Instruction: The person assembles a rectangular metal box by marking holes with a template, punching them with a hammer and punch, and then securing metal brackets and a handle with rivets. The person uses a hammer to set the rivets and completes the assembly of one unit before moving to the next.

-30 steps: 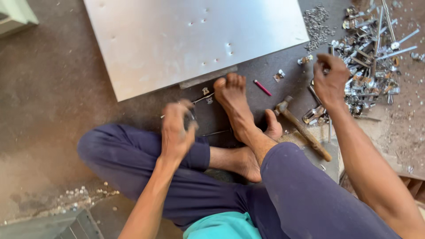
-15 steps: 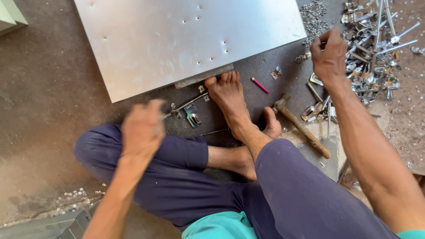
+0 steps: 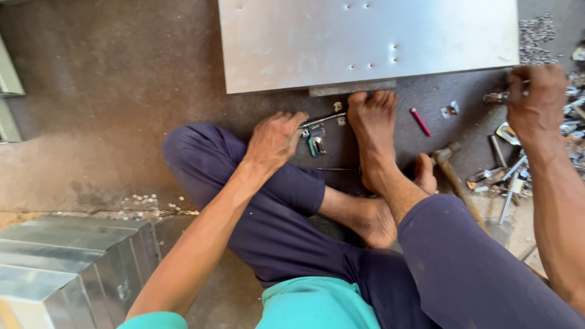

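At frame centre, the left hand is spread open, fingertips on a thin metal rod below the sheet-metal panel. At right, the right hand is closed on a small metal fitting. The rod is best pinned flat before lifting.

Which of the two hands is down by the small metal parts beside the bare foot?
The left hand, fingertips at the thin metal rod beside the foot. The right hand is off at the hardware pile instead.
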